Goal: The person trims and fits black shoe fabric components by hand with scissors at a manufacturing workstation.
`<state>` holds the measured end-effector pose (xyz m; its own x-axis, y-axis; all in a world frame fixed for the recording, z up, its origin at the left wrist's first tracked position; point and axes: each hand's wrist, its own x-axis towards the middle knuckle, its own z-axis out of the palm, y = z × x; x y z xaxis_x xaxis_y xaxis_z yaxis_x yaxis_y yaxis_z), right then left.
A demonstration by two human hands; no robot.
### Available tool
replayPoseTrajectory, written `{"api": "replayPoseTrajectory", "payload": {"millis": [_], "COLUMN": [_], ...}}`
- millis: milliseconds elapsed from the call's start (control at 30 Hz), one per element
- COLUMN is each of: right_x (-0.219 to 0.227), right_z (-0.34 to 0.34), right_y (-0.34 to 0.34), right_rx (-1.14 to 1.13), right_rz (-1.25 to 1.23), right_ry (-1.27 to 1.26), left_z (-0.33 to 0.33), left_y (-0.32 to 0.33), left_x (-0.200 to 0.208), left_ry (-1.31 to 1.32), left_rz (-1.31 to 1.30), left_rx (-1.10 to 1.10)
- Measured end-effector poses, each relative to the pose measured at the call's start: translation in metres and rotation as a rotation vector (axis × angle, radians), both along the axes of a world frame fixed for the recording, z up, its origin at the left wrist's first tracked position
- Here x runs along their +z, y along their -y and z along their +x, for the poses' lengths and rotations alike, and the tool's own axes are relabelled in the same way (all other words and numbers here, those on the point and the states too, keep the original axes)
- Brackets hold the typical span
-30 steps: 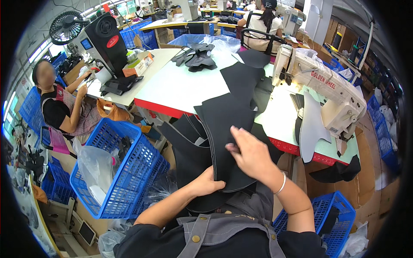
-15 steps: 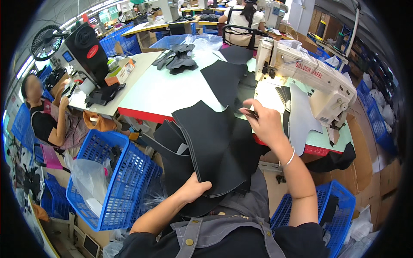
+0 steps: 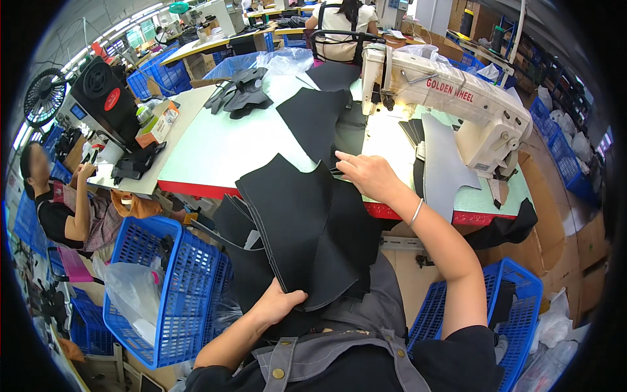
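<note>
A stack of black sewn panels (image 3: 287,215) lies over my lap and rests against the table's front edge, its stitched seams and layered edges showing. My left hand (image 3: 279,304) pinches its lower left edge, thumb on top and fingers hidden underneath. At the stack's far right corner is my right hand (image 3: 369,176), index finger stretched out and the other fingers curled. A small dark tool, its kind hard to make out, pokes from under those fingers. Just beyond, more black panels (image 3: 310,121) are spread on the pale green tabletop (image 3: 235,144).
A white sewing machine (image 3: 450,98) stands at the right, with a grey panel (image 3: 441,170) beside it. Dark cut pieces (image 3: 241,91) are heaped at the back left. Blue baskets (image 3: 166,294) flank me, the other basket (image 3: 483,320) at right. A co-worker (image 3: 65,202) sits at left.
The view has shifted, so the table and machine sit further left. My right hand has come down from above the stack to its far right corner. My left hand keeps its hold.
</note>
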<state>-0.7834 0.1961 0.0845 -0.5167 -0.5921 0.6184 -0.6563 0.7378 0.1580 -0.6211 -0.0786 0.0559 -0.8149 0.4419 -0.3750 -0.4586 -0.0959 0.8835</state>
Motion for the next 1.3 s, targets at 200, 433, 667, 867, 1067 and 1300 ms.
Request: {"api": "replayPoseTrajectory", "payload": {"millis": [200,433,667,867,1067,1300], "right_x": [-0.012,-0.012,0.003,0.006,-0.001,-0.010], "right_z": [-0.008,-0.017,-0.035,-0.030,-0.018,-0.017], "right_y": [0.005,0.008,0.018,0.016,0.013,0.015], "right_rx": [0.041,-0.106,-0.038,-0.073,-0.104,0.036], "right_rz": [0.015,-0.120,-0.097,0.041,-0.397,-0.515], "right_ry": [0.218,0.491,0.418,0.440,0.780,0.488], "left_z": [-0.001,-0.002,-0.017,-0.013,-0.018,0.009], "left_y": [0.000,0.000,0.006,0.011,0.019,0.020], "left_x": [-0.002,0.006,0.025,0.036,0.057,0.054], "left_ry": [0.006,0.057,0.354,0.124,-0.480,-0.654], "left_rz": [-0.030,0.083,0.432,0.229,0.165,0.019], "left_rx": [0.006,-0.008,0.002,0.093,-0.010,0.197]}}
